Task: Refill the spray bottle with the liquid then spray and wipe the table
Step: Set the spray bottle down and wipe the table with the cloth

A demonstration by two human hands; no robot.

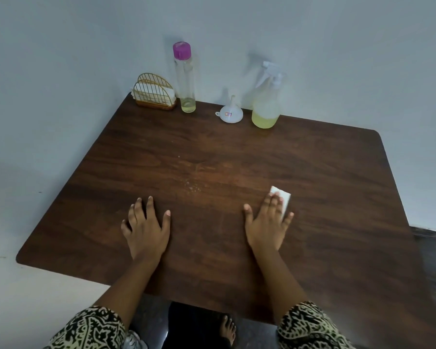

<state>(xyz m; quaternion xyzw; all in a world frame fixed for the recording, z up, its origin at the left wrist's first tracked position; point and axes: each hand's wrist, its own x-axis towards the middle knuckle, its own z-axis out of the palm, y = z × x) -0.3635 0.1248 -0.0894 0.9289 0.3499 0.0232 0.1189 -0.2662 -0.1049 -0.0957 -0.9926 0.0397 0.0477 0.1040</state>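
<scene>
Patterned sleeves (91, 328) lead to my left hand (146, 227), spread flat on the table (312, 159), and my right hand (266, 222), fingers straight, pressing the white tissue (283, 197). The spray bottle (266, 107) stands at the far edge. Droplets (193, 186) lie left of the tissue; I fear a short stroke misses them.

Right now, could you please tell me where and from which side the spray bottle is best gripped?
Probably its narrow neck under the trigger head, from the near side: the spray bottle stands upright by the wall, its body is wide, and the funnel sits beside it.
</scene>
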